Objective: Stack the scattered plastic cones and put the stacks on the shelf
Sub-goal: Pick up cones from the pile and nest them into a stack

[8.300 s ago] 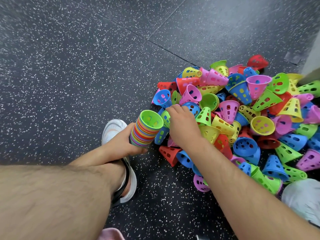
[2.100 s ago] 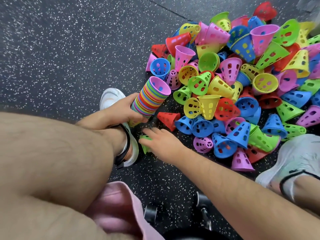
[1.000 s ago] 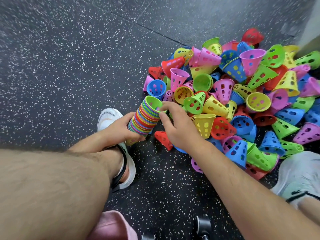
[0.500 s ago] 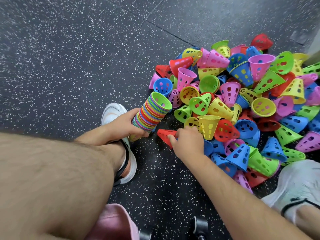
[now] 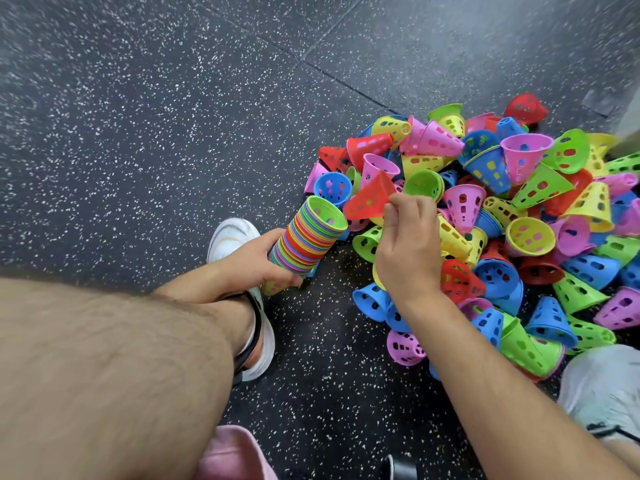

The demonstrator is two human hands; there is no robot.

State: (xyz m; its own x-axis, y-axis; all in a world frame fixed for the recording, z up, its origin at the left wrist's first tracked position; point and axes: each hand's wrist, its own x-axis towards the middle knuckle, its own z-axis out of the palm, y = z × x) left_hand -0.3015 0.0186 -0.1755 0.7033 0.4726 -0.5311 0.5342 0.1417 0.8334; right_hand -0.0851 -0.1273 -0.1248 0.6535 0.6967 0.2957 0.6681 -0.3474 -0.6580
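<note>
My left hand point(image 5: 258, 263) grips the lower part of a tilted stack of nested coloured cones point(image 5: 306, 235), whose open green mouth points up and to the right. My right hand point(image 5: 407, 239) pinches a red perforated cone point(image 5: 369, 199) by its wide rim and holds it in the air just right of the stack's mouth. A big heap of loose cones point(image 5: 512, 220) in pink, blue, green, yellow and red lies on the floor to the right. No shelf is in view.
The floor point(image 5: 156, 116) is dark speckled rubber, with a seam running diagonally at the top. My left leg and white shoe point(image 5: 230, 242) sit beside the stack. My right shoe point(image 5: 602, 393) is at the lower right, against the heap. Pink fabric point(image 5: 232, 455) shows at the bottom.
My right hand picked the red cone up off the floor and raised it beside the stack's mouth. The left hand kept holding the stack in place.
</note>
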